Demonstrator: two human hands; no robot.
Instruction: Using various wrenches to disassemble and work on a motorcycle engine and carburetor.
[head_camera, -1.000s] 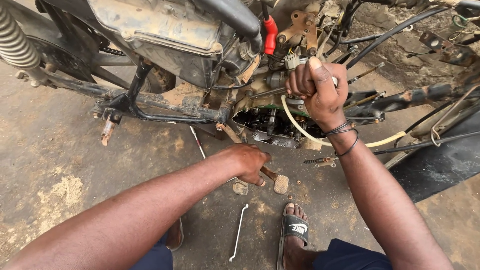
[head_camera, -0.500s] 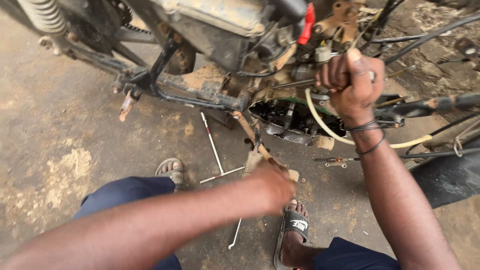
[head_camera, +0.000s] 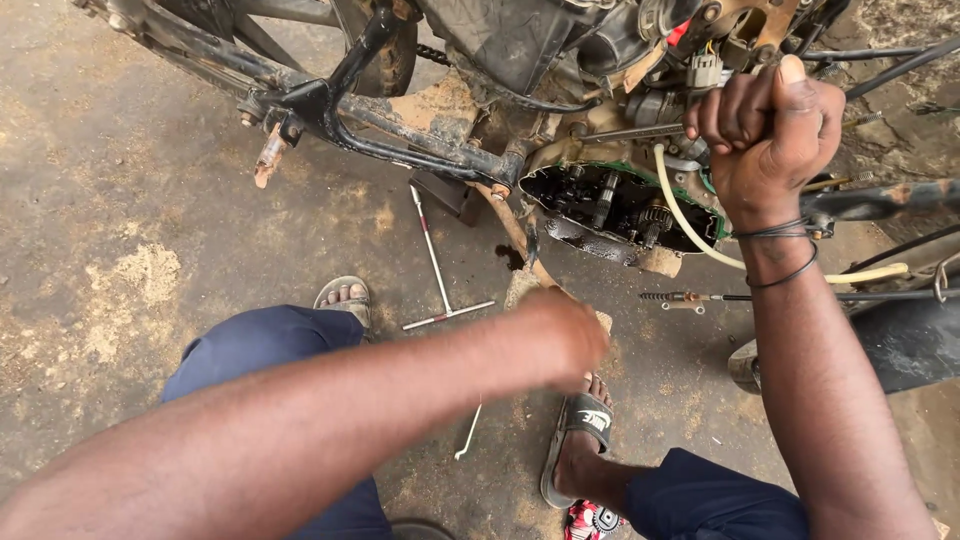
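The motorcycle (head_camera: 480, 90) is filling the top edge of the view, lying stripped over the concrete floor (head_camera: 120, 250), probably so the engine side is facing you. Its black frame tube (head_camera: 390, 140) is running across from the top left corner toward the middle.

The open engine case (head_camera: 610, 205) is sitting just right of centre under the frame. The cover is off, gears and shafts are showing, the inside is looking dark and oily, and a green gasket line is edging the rim. A pale yellow hose (head_camera: 700, 245) is curving out past it toward the right edge.

Your left hand (head_camera: 565, 335) is hovering low, just below the case, over a rusty lever (head_camera: 515, 240) and a tan block (head_camera: 522, 288) on the floor. It's motion-blurred and seen from the back, so I can't tell whether it's gripping anything.

Your right hand (head_camera: 765, 130) is making a tight fist near the top right corner, apparently wrapped around a thin part beside the engine. That part is hidden by the fingers. It looks like you're bracing there while the other hand is working low.

A T-handle wrench (head_camera: 440, 270) is lying on the floor left of the case, near your sandalled foot (head_camera: 345, 298). A thinner bent rod (head_camera: 470, 432) is lying closer to you.
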